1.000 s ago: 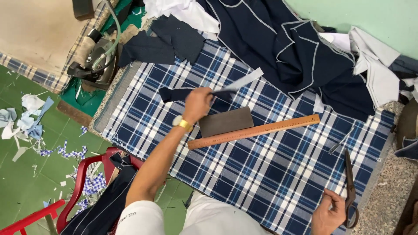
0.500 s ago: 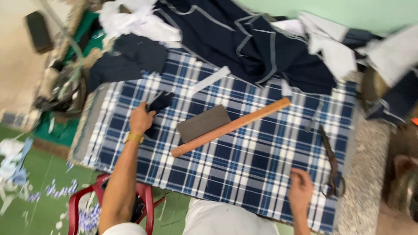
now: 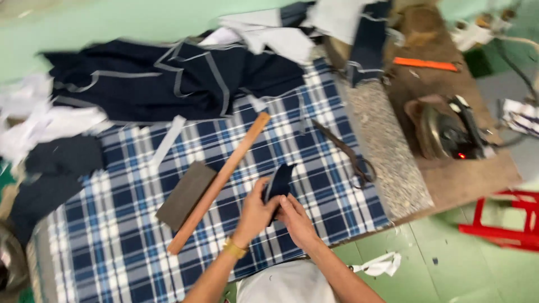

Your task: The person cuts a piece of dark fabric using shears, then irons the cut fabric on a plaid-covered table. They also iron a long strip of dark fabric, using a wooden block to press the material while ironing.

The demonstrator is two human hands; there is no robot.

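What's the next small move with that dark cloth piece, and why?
Probably lay the dark cloth piece flat on the plaid cloth near the wooden ruler. Both the left hand and the right hand pinch it above the table, folded or upright, so it can't be measured or cut as held. The scissors lie untouched to the right.
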